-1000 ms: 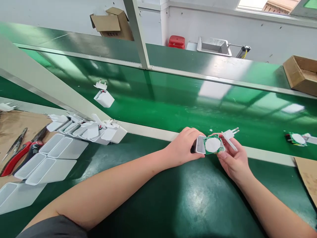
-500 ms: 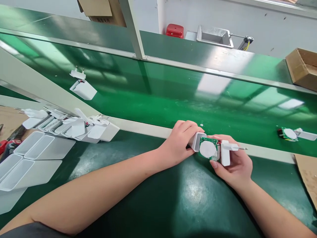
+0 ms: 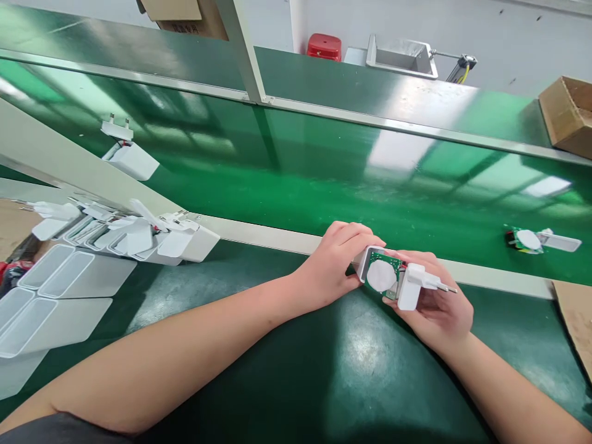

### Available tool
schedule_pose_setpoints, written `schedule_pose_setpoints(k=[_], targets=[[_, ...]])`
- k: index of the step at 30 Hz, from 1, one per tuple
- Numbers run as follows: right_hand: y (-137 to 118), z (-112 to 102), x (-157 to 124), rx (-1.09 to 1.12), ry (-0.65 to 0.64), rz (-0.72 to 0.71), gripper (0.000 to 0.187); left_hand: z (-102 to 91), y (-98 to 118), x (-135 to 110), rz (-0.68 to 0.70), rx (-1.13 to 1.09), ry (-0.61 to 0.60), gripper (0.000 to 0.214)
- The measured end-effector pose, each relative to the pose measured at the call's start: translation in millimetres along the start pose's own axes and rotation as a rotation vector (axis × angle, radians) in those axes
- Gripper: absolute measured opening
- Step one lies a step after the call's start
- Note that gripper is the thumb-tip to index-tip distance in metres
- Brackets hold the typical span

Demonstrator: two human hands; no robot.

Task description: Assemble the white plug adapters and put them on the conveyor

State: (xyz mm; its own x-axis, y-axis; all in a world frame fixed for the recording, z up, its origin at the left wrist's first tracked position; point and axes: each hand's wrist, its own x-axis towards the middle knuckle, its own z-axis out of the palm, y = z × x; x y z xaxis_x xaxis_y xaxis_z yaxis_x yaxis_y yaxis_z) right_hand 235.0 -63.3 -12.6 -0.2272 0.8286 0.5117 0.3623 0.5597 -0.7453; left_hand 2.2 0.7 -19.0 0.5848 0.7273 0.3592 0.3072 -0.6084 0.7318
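Note:
My left hand (image 3: 340, 262) is closed around a white plastic charger housing (image 3: 365, 264), its open end facing right. In my right hand (image 3: 439, 302) is a green circuit board (image 3: 392, 265) bearing a round white pad (image 3: 382, 276). The board's left edge sits at the mouth of the housing; how far it reaches inside I cannot tell. Wires join the board to a white plug cap (image 3: 409, 287) with pins pointing right. Several white housings with plug caps (image 3: 139, 234) stand at the left, beside empty open housings (image 3: 69, 327).
On the green conveyor belt (image 3: 314, 185) lie a housing with its plug cap (image 3: 134, 160) at the left and another circuit board (image 3: 527, 240) at the right. A metal post (image 3: 245, 55) rises behind. Cardboard boxes (image 3: 567, 117) stand at the back; flat cardboard (image 3: 571, 320) lies right.
My right hand has brought the circuit board left and against the housing's mouth. Both things on the belt have shifted left in view, the left one more.

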Motion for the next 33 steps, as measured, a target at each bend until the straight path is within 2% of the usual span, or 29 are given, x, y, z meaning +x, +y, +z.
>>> schedule_pose_setpoints(k=[7, 21, 33], targets=[[-1.3, 1.6, 0.9, 0.001, 0.035, -0.078, 0.076, -0.5, -0.1, -0.4, 0.011, 0.010, -0.018, 0.053], [-0.9, -0.7, -1.0, -0.064, 0.020, -0.038, 0.074, 0.7, 2.0, -1.7, -0.010, 0.018, -0.039, 0.050], [0.5, 0.2, 1.3, -0.026, 0.008, -0.098, 0.076, 2.1, -0.5, -1.7, 0.022, -0.009, -0.053, 0.046]])
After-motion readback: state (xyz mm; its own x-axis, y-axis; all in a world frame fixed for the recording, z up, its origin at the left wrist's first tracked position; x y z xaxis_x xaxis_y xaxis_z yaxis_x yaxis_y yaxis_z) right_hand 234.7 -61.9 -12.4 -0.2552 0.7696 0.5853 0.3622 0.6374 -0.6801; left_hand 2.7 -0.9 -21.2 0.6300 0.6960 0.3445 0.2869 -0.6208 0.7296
